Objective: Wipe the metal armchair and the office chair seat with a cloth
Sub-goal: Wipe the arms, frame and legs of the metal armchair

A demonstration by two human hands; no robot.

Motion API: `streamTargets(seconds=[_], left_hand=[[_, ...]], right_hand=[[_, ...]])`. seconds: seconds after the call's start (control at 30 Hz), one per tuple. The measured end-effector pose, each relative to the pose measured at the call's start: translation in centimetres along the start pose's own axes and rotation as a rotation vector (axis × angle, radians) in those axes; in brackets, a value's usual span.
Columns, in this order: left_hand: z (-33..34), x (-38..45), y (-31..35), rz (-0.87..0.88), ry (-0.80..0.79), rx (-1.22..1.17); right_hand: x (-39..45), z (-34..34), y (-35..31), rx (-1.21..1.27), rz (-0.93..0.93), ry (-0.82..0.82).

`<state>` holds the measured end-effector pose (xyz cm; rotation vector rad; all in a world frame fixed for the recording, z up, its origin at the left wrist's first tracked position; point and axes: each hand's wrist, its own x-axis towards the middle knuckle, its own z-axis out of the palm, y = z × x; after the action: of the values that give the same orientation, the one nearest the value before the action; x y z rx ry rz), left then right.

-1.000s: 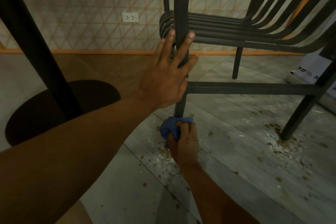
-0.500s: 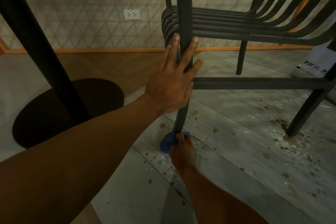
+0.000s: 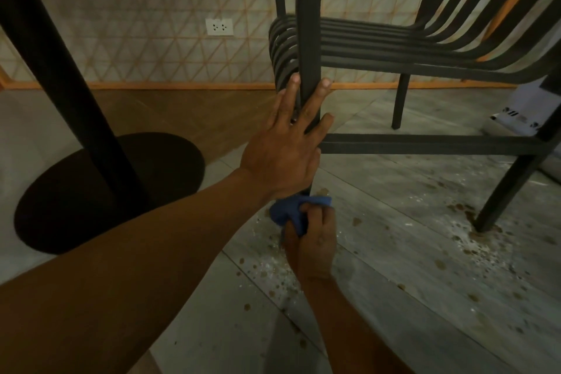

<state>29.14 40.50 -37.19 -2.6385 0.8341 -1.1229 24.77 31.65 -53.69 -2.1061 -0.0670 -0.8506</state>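
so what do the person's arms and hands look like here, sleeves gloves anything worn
Both forearms are bare as far as the frame shows: no sleeves in view. The left hand and the right hand wear no gloves, and no watch, ring or bracelet is visible.

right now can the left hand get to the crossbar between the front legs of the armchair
Probably yes: the left hand rests open on the front leg, beside the crossbar, with nothing between them.

Dim room with a patterned wall and a stained floor

A wall (image 3: 136, 9) of triangle-patterned tiles carries a white socket (image 3: 219, 27) above an orange skirting strip (image 3: 151, 85). Grey floor planks (image 3: 425, 297) show brown spots and white dust. A black table post (image 3: 57, 70) rises from a round base (image 3: 91, 200).
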Motion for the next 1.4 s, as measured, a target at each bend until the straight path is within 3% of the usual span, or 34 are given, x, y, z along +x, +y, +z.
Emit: streamTargets(seconds=[0.07, 0.2, 0.37, 0.53, 0.67, 0.83, 0.97, 1.13, 1.27, 1.4], left_hand=[[0.1, 0.0, 0.0, 0.0, -0.012, 0.0], [0.0, 0.0, 0.1, -0.012, -0.001, -0.015], [-0.2, -0.1, 0.2, -0.002, 0.005, -0.049], [-0.6, -0.1, 0.0, 0.006, -0.019, -0.054], [-1.0, -0.4, 0.2, 0.001, -0.068, -0.041], [-1.2, -0.3, 0.1, 0.005, -0.103, -0.059], [-1.7, -0.3, -0.1, 0.007, -0.118, -0.086], [-2.5, 0.1, -0.9, 0.009, -0.149, -0.076], [-3.3, 0.4, -1.1, 0.003, -0.221, -0.089], [-3.5, 0.4, -1.0, -0.007, -0.305, -0.034]], right_hand=[[1.2, 0.3, -0.3, -0.033, -0.048, 0.006], [0.6, 1.5, 0.5, -0.064, 0.021, -0.15], [-2.8, 2.7, 4.4, -0.216, 0.317, -0.494], [-2.0, 2.9, 5.2, -0.289, 0.346, -0.557], [-0.9, 1.4, 3.9, -0.141, 0.293, -0.402], [2.8, -1.5, -0.5, 0.0, -0.026, -0.033], [7.5, -3.5, -4.5, 0.123, -0.149, 0.118], [10.6, -6.2, -7.1, 0.1, -0.22, 0.143], [10.4, -7.0, -6.7, 0.012, -0.119, 0.11], [8.7, -6.4, -7.0, 0.076, -0.252, 0.039]])
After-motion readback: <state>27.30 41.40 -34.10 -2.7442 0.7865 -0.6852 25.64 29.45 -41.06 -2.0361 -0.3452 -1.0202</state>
